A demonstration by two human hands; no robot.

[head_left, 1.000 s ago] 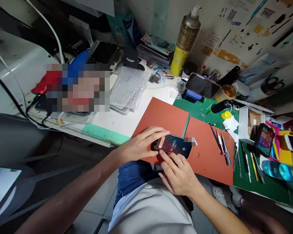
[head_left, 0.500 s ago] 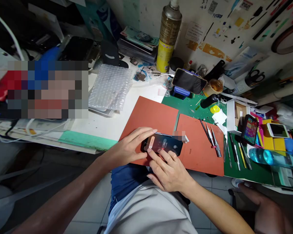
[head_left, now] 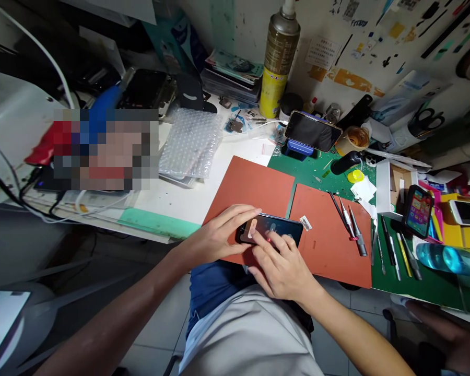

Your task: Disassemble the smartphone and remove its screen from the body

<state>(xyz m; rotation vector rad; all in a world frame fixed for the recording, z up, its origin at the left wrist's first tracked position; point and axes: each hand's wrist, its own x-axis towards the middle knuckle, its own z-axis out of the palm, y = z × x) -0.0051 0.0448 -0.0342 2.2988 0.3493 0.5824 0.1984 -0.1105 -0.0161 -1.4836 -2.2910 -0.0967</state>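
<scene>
A smartphone [head_left: 280,221] with a lit dark screen lies on the reddish-brown mat [head_left: 254,180]. My left hand [head_left: 221,234] grips its left end, fingers along the far edge and thumb at the near edge. Over the screen is my right hand [head_left: 284,263], its index fingertip on or just above a pale slider bar near the left end. The other right fingers are partly bent and apart, with nothing held in them. They hide part of the screen. A small silvery label [head_left: 306,223] sits just beyond the phone's right end.
Tweezers and slim tools [head_left: 348,222] lie on the mat's right side. Another phone [head_left: 313,130] rests on a blue stand [head_left: 297,149] at the back. A spray can [head_left: 276,68] stands behind. Bubble wrap [head_left: 191,141] lies left, a blue bottle [head_left: 450,257] right.
The view has swung slightly left, so everything sits further right in the picture. My right index fingertip has moved a little up the screen toward the slider bar. My left grip is unchanged.
</scene>
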